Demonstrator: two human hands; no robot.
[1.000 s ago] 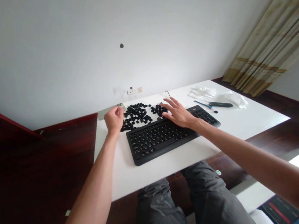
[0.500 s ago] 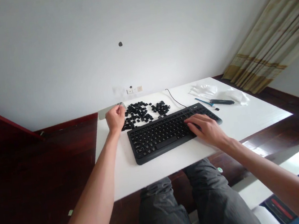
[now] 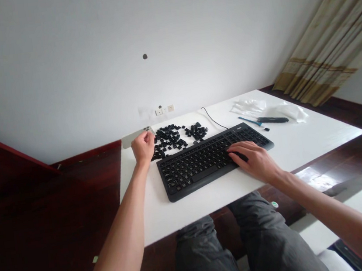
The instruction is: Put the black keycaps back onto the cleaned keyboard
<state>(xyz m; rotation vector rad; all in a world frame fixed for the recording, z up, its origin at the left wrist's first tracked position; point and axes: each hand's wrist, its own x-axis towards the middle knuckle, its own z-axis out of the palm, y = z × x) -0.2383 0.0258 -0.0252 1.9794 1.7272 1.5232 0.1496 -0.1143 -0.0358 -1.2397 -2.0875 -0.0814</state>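
Right hand [image 3: 253, 160] drawn back from the loose keycaps [image 3: 168, 138] to the keyboard's [image 3: 189, 166] right part
Keyboard laid on the white table [image 3: 319, 136]; right fingers bunched, any pinch hidden; left hand [image 3: 144, 148] curled closed beside the keycaps, its contents unseen.

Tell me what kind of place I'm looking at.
Probably a room in a home: a patterned curtain, wall sockets and a dark reddish floor around the white table.
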